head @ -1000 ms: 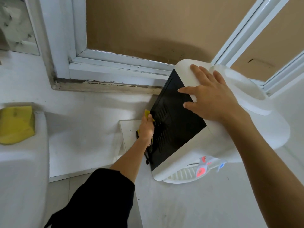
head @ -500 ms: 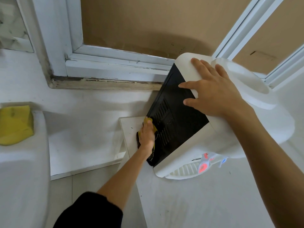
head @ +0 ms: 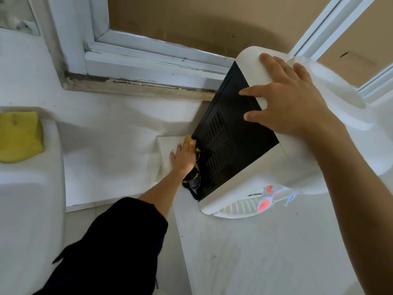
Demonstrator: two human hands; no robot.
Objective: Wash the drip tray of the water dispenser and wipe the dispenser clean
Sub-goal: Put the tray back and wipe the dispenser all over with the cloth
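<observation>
The white water dispenser (head: 255, 179) stands on a white table, turned so its black vented side panel (head: 229, 137) faces me. My right hand (head: 291, 103) lies flat on its top edge, fingers spread over the panel. My left hand (head: 184, 157) presses a yellow-and-black cloth (head: 194, 179) against the panel's lower left edge. The white slotted drip tray (head: 238, 206) sits in place at the dispenser's base, under the red tap (head: 264, 202) and the blue tap (head: 292, 196).
A white table (head: 255, 252) carries the dispenser, with its corner near my left hand. A yellow cloth (head: 19, 137) lies on a white basin rim (head: 32, 188) at the left. A white window frame (head: 148, 64) and a brown wall stand behind.
My left hand has slid the cloth down and left along the panel's lower edge, its fingers now spread onto the table corner. My right hand stays on the dispenser's top.
</observation>
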